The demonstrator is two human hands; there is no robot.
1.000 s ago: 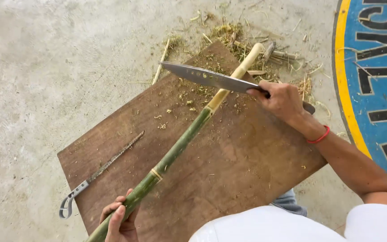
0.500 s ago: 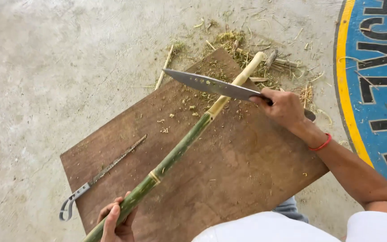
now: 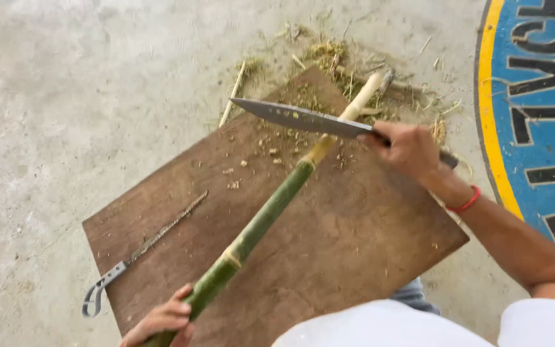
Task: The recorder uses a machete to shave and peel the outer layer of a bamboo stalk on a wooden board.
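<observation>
- Nearest: left hand (image 3: 162, 321) at the bottom edge, fingers wrapped tight around the green butt of the bamboo stalk (image 3: 261, 218), propping it at a slant.
- The stalk runs up and to the right across the brown wooden board (image 3: 367, 257); green with 1 pale node ring low down, bare and yellowish toward the far tip, which reaches past the board's far corner.
- To the left on the board: a thin metal rasp-like tool (image 3: 146, 247), its hooked handle hanging over the near-left edge. Untouched, well apart from both hands.
- Right hand (image 3: 409, 151), red band at the wrist, closed firmly on the handle of a long knife (image 3: 303, 119). The blade lies across the stalk, close to where green skin gives way to peeled part; touching or just above, cannot tell.
- Farthest: pile of shavings (image 3: 329, 54) on the concrete floor (image 3: 65, 96) beyond the board; blue and yellow painted marking (image 3: 534, 96) at the right.
- Step, as judged: stripping the green skin, partway, most of the length still green.
- Next move calls for a shallow blade angle, the stroke pushed away from the body, and the left hand holding the stalk steady.
- Against 0.5 s ago: grips and blade placement match; the scene sits slightly lower in the view; no clear new peel.
</observation>
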